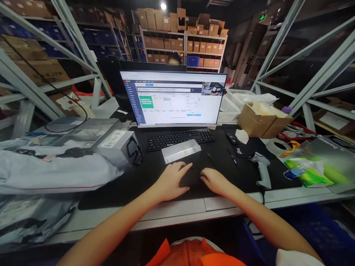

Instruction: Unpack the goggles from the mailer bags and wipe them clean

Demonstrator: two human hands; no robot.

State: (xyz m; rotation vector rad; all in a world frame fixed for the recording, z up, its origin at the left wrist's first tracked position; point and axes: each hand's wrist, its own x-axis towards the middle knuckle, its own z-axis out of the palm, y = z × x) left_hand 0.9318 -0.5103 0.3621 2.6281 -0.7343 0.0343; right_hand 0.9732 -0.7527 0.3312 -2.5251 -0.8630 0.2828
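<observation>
My left hand [173,181] is over the black desk mat, its thumb and fingers apart and nothing visible in it. Just beyond its fingertips lies a shallow open white box [181,151], tilted at an angle before the keyboard [180,139]. My right hand [215,180] rests on the mat to the right with its fingers curled in; whatever may be under them is hidden. A thin dark pen-like item [211,159] lies past its knuckles. Farther right are a black pen [232,158] and a grey barcode scanner [261,170].
A lit monitor [174,103] stands behind the keyboard. At left are a grey box [118,146] and plastic-wrapped parcels [55,166]. At right sit a computer mouse [230,137], cardboard boxes [257,120], a tape roll [277,147] and a green packet [307,171].
</observation>
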